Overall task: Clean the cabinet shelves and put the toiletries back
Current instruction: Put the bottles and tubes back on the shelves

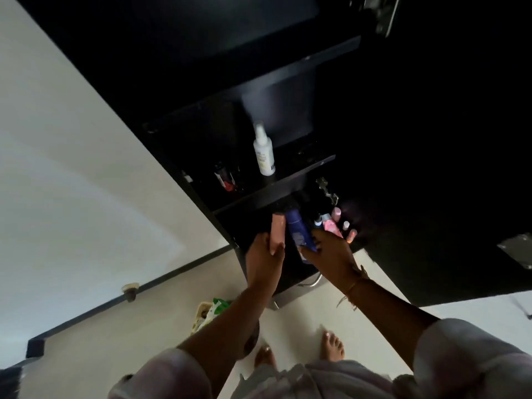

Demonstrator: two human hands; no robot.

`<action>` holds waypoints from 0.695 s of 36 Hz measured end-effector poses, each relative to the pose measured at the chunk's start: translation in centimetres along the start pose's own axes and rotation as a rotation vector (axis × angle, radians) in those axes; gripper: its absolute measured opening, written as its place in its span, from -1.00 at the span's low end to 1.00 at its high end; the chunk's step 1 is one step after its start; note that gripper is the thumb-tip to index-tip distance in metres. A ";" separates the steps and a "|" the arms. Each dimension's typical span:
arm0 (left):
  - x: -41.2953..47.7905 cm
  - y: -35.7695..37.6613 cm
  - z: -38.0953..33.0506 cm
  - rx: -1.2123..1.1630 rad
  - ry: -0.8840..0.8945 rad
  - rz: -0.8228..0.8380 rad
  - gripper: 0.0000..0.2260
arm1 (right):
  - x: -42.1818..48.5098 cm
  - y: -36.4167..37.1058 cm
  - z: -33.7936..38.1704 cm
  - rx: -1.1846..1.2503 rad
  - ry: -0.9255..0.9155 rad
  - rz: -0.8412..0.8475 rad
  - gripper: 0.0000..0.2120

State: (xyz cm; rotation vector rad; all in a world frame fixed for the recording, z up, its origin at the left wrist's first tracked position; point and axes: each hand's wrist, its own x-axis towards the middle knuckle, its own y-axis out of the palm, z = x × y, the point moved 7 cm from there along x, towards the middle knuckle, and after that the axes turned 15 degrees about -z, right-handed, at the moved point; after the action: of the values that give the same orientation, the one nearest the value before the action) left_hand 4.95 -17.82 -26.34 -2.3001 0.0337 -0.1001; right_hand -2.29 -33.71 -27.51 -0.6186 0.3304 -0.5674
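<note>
Standing each bottle upright and well inside the lower compartment (pixel 239 223) of the black cabinet, clear of its front edge, seems the way to do this step well. They are best eased in one at a time, so that neither knocks the cluster of small pink bottles (pixel 335 223) just to the right. At the frame's centre, the dark blue plastic bottle (pixel 298 228) sits in the right hand (pixel 331 254), whose fingers curl round its lower end; its top points into the opening. Just beside it on the left, the peach-coloured cylindrical bottle (pixel 277 231) is gripped by the left hand (pixel 263 262), with thumb and fingers wrapped round its base. Above, a white spray bottle (pixel 263 152) stands on the black shelf board (pixel 259 194), with small dark and red bottles (pixel 226 180) to its left.
</note>
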 end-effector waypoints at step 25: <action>7.7 -27.4 -22.0 0.058 0.700 -0.793 -0.66 | 2.7 -22.1 30.9 -0.260 -0.802 -0.867 -0.67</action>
State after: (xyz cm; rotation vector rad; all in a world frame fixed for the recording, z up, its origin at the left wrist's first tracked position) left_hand 10.60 -16.30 9.22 -1.9818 -0.5121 -1.2734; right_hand 4.98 -36.17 9.76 -1.1902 -0.6724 -1.0441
